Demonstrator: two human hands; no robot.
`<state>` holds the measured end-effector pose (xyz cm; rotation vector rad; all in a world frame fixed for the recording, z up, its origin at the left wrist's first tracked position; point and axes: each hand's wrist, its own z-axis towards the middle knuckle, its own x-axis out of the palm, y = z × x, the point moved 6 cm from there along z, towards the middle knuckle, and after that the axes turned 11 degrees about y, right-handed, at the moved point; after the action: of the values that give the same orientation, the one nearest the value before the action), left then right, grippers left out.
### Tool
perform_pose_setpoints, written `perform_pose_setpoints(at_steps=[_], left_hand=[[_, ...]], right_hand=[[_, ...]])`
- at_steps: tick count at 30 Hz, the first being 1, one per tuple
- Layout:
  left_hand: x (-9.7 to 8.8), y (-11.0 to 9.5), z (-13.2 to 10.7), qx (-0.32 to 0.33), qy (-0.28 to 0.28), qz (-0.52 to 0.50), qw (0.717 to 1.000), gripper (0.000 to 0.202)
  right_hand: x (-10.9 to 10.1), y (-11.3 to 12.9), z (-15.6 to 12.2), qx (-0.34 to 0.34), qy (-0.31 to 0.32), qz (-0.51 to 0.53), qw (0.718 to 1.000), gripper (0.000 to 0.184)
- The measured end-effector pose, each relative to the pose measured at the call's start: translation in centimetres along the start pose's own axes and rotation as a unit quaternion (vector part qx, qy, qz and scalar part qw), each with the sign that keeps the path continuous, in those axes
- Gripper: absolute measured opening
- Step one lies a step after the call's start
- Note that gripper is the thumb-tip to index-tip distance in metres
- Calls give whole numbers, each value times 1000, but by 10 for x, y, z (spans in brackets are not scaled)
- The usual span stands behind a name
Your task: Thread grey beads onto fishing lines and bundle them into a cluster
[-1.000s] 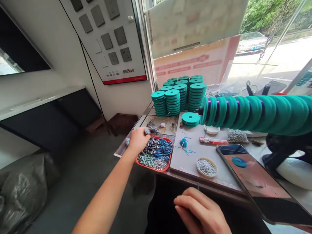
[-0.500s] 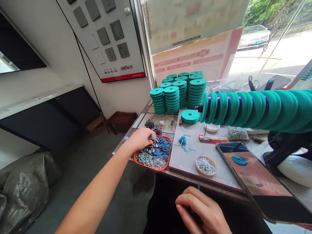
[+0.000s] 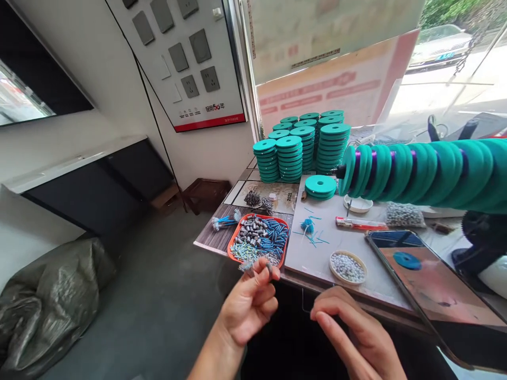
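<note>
My left hand [image 3: 251, 303] is closed in front of the tray, thumb and forefinger pinching a small dark grey sinker [image 3: 269, 269]. A pale, bristly bundle [image 3: 247, 265] sticks out beside the same fingers. To the right, my right hand [image 3: 354, 330] is below the table edge with its fingertips pressed together on a thin clear line [image 3: 303, 301], only partly visible. The orange tray [image 3: 233, 252] holds grey metal cylinders [image 3: 253, 231], blue ribbed pieces [image 3: 275, 235], greenish pieces [image 3: 244, 252] and small shiny bits. A round dish of pale beads [image 3: 348, 267] stands near my right hand.
Stacks of green foam spools [image 3: 289, 158] stand at the back, with a loose pair [image 3: 320, 186] in front. A rod of green spools [image 3: 420, 171] juts in from the right. A phone [image 3: 428, 295], a red-and-clear packet [image 3: 360, 224] and a blue-and-white bundle [image 3: 225, 221] lie on the table.
My left hand has come out of the tray, toward me and to the right, carrying a grey sinker and the pale bundle. My right hand stays pinched, and the view has shifted slightly.
</note>
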<state>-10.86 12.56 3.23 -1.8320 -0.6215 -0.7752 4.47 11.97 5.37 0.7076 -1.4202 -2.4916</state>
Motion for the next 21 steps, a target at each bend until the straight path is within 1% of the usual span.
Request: perform_pose_setpoints(at_steps=[2, 4, 6, 11, 16, 21], left_hand=[[-6, 16, -6, -3, -16, -42, 999, 31], [-8, 25, -9, -4, -32, -56, 998, 34], [-7, 27, -13, 0, -45, -57, 997, 34], [-4, 30, -18, 11, -58, -42, 997, 23], [-9, 39, -18, 0, -59, -69, 996, 24], [-12, 45, -17, -24, -50, -107, 993, 30]], right_hand=[[3, -1, -2, 7, 7, 3, 1000, 14], [5, -1, -3, 5, 9, -2, 1000, 14], [7, 0, -2, -3, 15, -10, 1000, 14], [13, 8, 4, -36, 65, -40, 996, 13], [17, 11, 6, -48, 97, -66, 992, 13], [19, 12, 7, -53, 106, -82, 990, 14]])
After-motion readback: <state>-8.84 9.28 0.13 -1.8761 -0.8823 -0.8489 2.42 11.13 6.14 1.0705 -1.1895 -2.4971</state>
